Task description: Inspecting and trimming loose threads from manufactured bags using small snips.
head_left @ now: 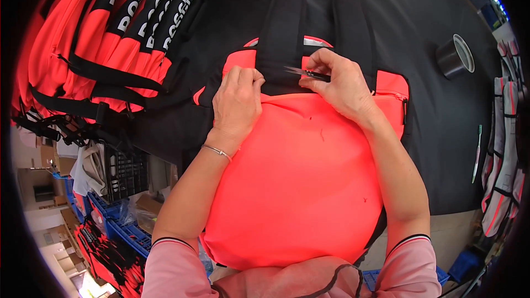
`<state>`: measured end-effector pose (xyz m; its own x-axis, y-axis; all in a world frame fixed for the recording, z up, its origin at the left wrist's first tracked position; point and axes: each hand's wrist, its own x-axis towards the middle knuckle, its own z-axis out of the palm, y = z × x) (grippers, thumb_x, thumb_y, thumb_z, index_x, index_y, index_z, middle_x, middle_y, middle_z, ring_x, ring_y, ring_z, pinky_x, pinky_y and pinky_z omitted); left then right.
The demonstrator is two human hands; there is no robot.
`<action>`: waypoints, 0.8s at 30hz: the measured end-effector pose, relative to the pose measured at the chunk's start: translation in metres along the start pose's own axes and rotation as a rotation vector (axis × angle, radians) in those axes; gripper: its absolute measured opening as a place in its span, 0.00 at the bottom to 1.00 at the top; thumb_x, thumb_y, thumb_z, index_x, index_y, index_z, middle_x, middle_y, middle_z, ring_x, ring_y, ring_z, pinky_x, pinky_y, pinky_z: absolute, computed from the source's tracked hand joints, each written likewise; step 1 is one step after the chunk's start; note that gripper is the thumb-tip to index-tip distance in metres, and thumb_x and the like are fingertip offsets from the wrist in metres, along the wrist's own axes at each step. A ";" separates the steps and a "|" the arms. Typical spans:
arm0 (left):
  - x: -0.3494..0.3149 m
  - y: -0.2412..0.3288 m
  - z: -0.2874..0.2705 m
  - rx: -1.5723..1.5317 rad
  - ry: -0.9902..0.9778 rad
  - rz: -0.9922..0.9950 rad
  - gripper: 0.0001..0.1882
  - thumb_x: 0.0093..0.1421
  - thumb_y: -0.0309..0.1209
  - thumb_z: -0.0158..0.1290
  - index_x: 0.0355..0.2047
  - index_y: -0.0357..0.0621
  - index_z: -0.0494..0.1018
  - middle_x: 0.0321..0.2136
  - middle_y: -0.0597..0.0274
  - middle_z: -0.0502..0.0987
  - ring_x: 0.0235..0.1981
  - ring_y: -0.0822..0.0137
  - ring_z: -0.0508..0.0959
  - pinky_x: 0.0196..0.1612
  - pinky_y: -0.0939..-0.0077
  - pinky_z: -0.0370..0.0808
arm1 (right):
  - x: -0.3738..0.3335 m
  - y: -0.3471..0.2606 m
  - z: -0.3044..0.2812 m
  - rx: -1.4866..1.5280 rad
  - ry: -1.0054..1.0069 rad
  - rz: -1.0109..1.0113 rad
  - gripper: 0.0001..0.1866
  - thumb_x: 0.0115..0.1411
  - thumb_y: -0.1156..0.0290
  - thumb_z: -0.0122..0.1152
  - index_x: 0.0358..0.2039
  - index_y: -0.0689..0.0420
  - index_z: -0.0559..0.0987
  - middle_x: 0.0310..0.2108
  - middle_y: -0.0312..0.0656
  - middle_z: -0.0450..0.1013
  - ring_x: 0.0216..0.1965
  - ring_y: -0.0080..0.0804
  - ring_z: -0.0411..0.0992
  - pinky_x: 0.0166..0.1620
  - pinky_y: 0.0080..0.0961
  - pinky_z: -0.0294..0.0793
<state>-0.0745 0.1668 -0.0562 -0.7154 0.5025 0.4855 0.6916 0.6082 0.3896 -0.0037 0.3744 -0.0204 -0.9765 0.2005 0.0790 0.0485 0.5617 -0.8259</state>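
A coral and black backpack point(292, 176) lies before me, its wide coral panel drawn up close to my body. Two black shoulder straps point(353, 16) stretch away from it toward the far side. My left hand point(237, 99) is closed at the panel's upper left edge, its fingertips pinched against the fabric. In my right hand point(339, 80) I hold small thread snips point(312, 74), blades pointing left toward my left hand. A few dark loose threads point(322, 134) lie on the coral panel. Whether a thread is between my left fingertips is too small to tell.
A stack of coral and black bags point(110, 38) stands at the far left. On the black table point(430, 110) are a dark cup point(455, 57) and a toothbrush point(477, 154) to the right. Grey bags point(502, 154) hang at the right rim; blue crates point(124, 232) stand lower left.
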 end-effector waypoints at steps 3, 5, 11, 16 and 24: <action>-0.001 -0.001 0.001 0.053 0.031 0.052 0.06 0.59 0.23 0.55 0.33 0.39 0.68 0.30 0.57 0.73 0.30 0.54 0.76 0.33 0.63 0.73 | -0.005 -0.009 0.010 -0.137 0.081 -0.113 0.15 0.55 0.66 0.69 0.37 0.60 0.75 0.33 0.43 0.77 0.37 0.37 0.77 0.40 0.32 0.76; -0.005 -0.004 -0.001 0.004 -0.008 -0.002 0.06 0.61 0.23 0.53 0.35 0.39 0.66 0.32 0.56 0.73 0.32 0.52 0.76 0.34 0.61 0.72 | -0.001 -0.007 0.015 -0.164 0.079 -0.158 0.16 0.55 0.64 0.68 0.38 0.60 0.75 0.33 0.43 0.77 0.36 0.38 0.77 0.40 0.34 0.76; -0.006 -0.001 -0.001 -0.043 0.006 -0.043 0.05 0.61 0.23 0.53 0.35 0.39 0.67 0.32 0.56 0.73 0.31 0.53 0.76 0.33 0.62 0.72 | 0.008 -0.005 0.038 -0.500 0.092 -0.510 0.13 0.55 0.63 0.67 0.31 0.58 0.74 0.25 0.39 0.73 0.30 0.32 0.74 0.29 0.30 0.75; -0.007 -0.001 0.000 -0.059 0.014 -0.053 0.05 0.60 0.23 0.53 0.34 0.40 0.67 0.31 0.56 0.73 0.30 0.53 0.76 0.33 0.62 0.72 | 0.012 -0.010 0.045 -0.567 0.065 -0.580 0.11 0.55 0.65 0.66 0.29 0.57 0.75 0.24 0.38 0.74 0.30 0.32 0.75 0.30 0.29 0.76; -0.005 0.001 0.000 -0.043 0.016 -0.046 0.06 0.60 0.23 0.53 0.34 0.40 0.67 0.31 0.56 0.73 0.31 0.53 0.76 0.33 0.63 0.72 | 0.013 -0.010 0.044 -0.570 0.070 -0.521 0.10 0.56 0.65 0.65 0.29 0.58 0.75 0.24 0.39 0.74 0.32 0.33 0.75 0.30 0.30 0.76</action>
<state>-0.0704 0.1652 -0.0581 -0.7451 0.4645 0.4785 0.6618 0.6034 0.4448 -0.0258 0.3358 -0.0352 -0.8881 -0.1633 0.4297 -0.2945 0.9198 -0.2593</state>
